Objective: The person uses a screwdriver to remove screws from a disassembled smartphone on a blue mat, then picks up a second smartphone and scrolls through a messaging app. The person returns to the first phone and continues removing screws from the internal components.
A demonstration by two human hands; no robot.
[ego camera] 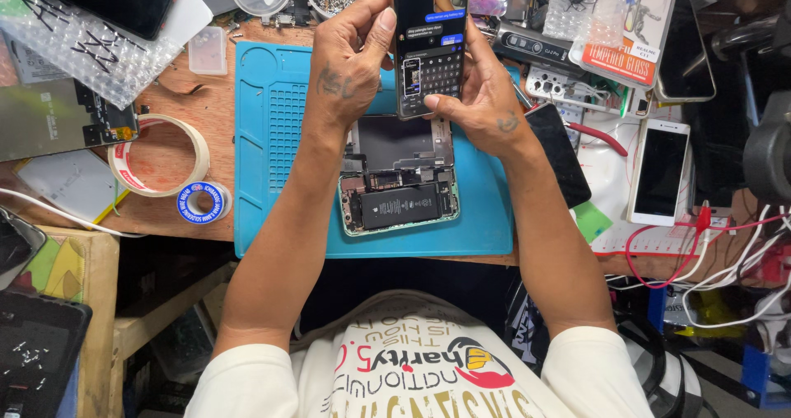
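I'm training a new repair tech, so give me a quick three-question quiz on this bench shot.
1. True or false: the opened phone lies on the blue mat.
2. Which hand's thumb touches the lit screen of the held phone? A) left hand B) right hand
3. Fill in: the tape roll lies to the ____ of the mat, as the camera sees it.

Key: 1 true; 2 B; 3 left.
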